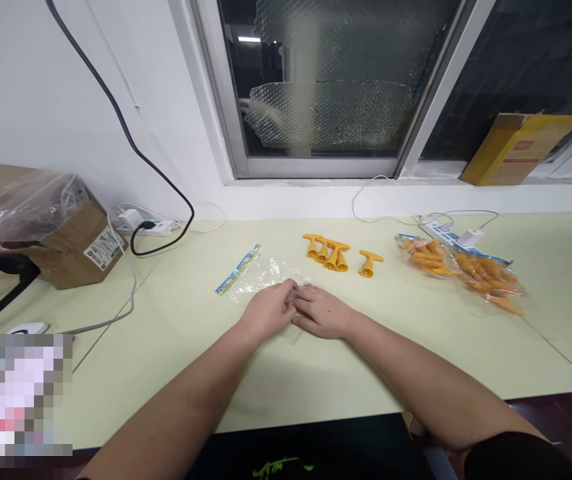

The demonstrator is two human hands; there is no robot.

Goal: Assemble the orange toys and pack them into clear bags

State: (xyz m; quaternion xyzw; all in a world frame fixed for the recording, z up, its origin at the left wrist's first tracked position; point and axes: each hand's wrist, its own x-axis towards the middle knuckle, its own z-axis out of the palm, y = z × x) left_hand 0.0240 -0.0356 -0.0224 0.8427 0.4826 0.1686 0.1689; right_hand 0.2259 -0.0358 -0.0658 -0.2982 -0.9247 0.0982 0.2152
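Note:
A clear plastic bag (259,275) with a colourful printed header strip lies flat on the pale green table (316,393). My left hand (271,308) has its fingers closed on the open end of the bag. Beside it, my right hand (322,311) rests with fingers bent at the same end, its fingertips almost touching the left ones. Just beyond my hands sits a group of yellow T-shaped plastic pieces (333,255), with one more yellow piece (369,263) standing apart to their right.
Two filled bags of orange-yellow pieces (486,275) lie on the right. Behind them is a power strip (441,235). A cardboard box (73,243) stands at the left, near a black cable (131,133). A yellow package (521,150) leans against the window.

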